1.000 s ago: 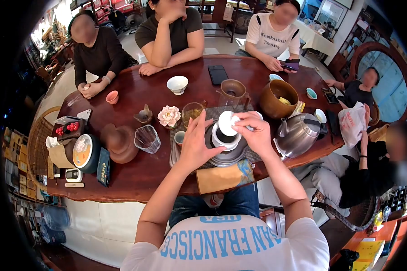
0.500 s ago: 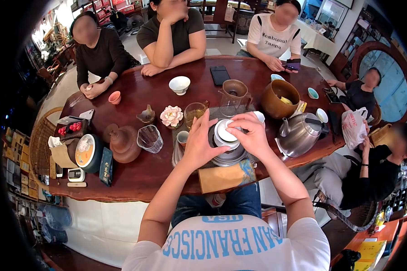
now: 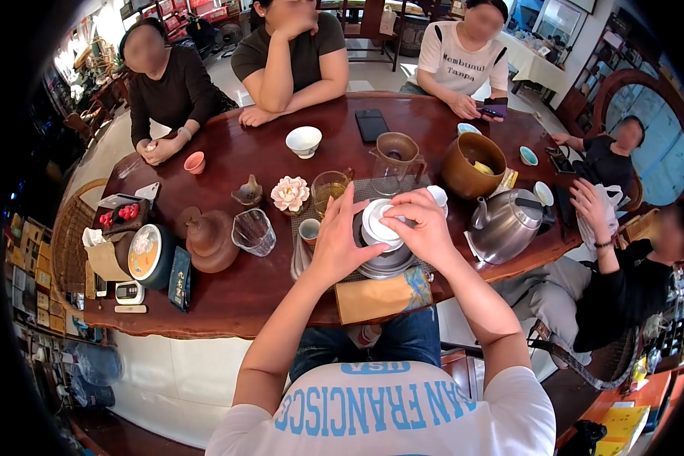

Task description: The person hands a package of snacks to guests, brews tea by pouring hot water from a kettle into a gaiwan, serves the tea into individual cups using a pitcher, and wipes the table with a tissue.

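the white bowl (image 3: 390, 244), right of centre in the frame, was partly covered by both hands, and its contents were hidden under the lid (image 3: 375, 216). the right hand (image 3: 420, 226) pinched the lid, its fingers masking part of it. the left hand (image 3: 337, 241) held nothing, fingers spread left of the bowl; whether its thumb touched the rim could not be told. the grey dish (image 3: 380, 267) beneath showed only in part. at top centre, a person's (image 3: 291, 57) head was cut off by the frame.

one second earlier, the lid had been tilted up, baring the bowl's dark inside; now it covered the mouth. at right, a co-worker's hand (image 3: 594, 213) had risen in front of the bag (image 3: 614, 199).
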Available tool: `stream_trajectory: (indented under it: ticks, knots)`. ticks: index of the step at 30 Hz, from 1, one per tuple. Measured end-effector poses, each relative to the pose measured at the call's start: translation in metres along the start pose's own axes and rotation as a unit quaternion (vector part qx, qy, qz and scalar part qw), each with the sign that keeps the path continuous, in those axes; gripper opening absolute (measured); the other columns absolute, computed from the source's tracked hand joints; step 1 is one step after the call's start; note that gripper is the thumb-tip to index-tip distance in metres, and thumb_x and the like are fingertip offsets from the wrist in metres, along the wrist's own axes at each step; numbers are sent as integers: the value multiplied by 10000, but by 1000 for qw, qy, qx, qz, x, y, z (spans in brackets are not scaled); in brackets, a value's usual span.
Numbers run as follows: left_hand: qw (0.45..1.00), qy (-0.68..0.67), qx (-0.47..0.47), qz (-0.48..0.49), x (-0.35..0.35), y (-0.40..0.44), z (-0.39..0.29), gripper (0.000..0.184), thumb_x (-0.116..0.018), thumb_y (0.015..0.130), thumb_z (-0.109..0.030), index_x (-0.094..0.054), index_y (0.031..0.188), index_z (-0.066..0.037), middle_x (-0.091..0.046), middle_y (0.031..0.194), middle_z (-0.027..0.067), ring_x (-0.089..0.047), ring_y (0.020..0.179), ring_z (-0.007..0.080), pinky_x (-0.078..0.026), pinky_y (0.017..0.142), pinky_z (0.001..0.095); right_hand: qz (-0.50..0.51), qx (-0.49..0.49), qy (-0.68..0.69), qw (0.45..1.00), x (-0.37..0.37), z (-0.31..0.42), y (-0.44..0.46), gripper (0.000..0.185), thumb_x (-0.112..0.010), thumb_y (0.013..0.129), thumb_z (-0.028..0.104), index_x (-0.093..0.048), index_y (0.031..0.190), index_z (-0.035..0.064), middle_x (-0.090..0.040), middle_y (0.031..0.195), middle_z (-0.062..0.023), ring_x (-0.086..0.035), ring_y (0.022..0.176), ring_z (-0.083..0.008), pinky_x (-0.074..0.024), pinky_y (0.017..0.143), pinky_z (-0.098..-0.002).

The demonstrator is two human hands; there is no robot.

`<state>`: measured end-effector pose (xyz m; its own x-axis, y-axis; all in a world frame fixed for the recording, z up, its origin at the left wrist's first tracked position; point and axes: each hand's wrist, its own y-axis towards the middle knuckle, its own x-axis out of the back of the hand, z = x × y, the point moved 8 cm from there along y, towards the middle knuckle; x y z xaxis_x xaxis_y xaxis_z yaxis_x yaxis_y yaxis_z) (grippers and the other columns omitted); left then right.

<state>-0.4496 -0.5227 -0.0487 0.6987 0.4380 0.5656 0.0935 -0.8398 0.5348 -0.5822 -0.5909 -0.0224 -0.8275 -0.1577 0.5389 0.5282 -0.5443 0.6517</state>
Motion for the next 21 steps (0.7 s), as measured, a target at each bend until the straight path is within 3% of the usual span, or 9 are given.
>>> stream_trajectory:
  ticks: [6, 9, 13, 18, 21]
  knots:
    - [1000, -4, -8, -1, -1, 0, -1, 1101, -842, 604, -288, -187, 1421, 51, -578, 1225, 139, -448, 1223, 377, -246, 1105, 494, 2, -11, -4, 1000, 0, -1, 0, 135, -771, 691, 134, -701, 784, 65, -651, 908, -68, -564, 900, -255, -461, 783, -365]
    - [1000, -2, -5, 5, 7, 0, -4, 1076, -833, 610, -273, -201, 1423, 39, -553, 1251, 161, -425, 1245, 371, -248, 1104, 490, 23, -19, -6, 1000, 1, -1, -2, 192, -791, 672, 118, -688, 824, 64, -645, 1013, -71, -562, 945, -245, -452, 835, -356]
    - [999, 36, 21, -3, 39, 6, 14, 1009, -775, 622, -142, -205, 1443, -6, -487, 1324, 187, -425, 1245, 342, -258, 1090, 431, 74, -27, 1, 997, 0, -2, -10, 392, -820, 643, 152, -619, 968, 66, -541, 1256, -121, -499, 1150, -298, -377, 985, -397]
    - [988, 113, 91, 44, 57, 33, 60, 916, -766, 634, -205, -306, 1379, 65, -446, 1321, 289, -364, 1301, 403, -261, 1104, 457, 128, -112, 80, 982, -16, -16, -21, 558, -839, 626, 152, -517, 1075, 73, -430, 1390, -182, -428, 1274, -309, -319, 1047, -400]
    - [974, 149, 133, 109, 40, 43, 82, 952, -797, 604, -255, -327, 1359, 85, -481, 1275, 309, -397, 1276, 417, -332, 1064, 435, 112, -140, 68, 981, -17, -16, -22, 529, -833, 628, 124, -509, 1042, 68, -461, 1350, -175, -463, 1232, -290, -359, 1014, -382]
